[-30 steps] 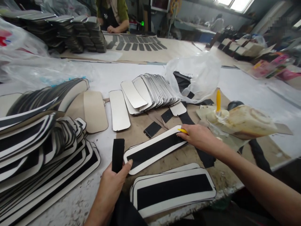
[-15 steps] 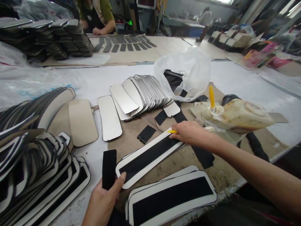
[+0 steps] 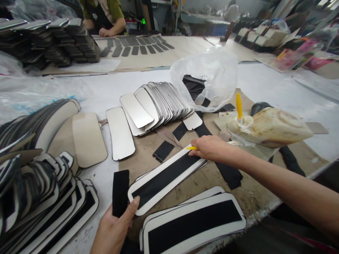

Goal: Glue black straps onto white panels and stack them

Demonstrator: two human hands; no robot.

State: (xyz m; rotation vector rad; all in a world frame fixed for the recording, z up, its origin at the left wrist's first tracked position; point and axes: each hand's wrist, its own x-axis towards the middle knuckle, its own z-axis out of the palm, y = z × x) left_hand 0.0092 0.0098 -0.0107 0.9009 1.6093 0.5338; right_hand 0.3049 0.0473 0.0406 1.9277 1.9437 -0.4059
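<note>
My left hand (image 3: 115, 225) holds a bundle of black strips (image 3: 120, 192), its thumb resting on the near left end of a white-bordered panel (image 3: 144, 208) with a long black strip on it. At the panel's far right end, my right hand (image 3: 209, 148) has its fingers closed round a small yellow tool (image 3: 191, 148). Other panels lie under this one. Closer to me sits another pile of white-bordered panels (image 3: 196, 222) with a black strip on top. Small black pieces (image 3: 163, 151) lie on the brown board beyond.
White panels (image 3: 161, 102) lie fanned out behind, beside a plastic bag (image 3: 219, 77) of black pieces. A glue-stained container (image 3: 280, 127) with a yellow-handled tool (image 3: 238, 106) is at right. Stacked panels (image 3: 53, 197) fill the left. A person (image 3: 106, 17) is across the table.
The view has shifted slightly, moving most things a little left in the picture. Both hands keep nearly the same places on the panel.
</note>
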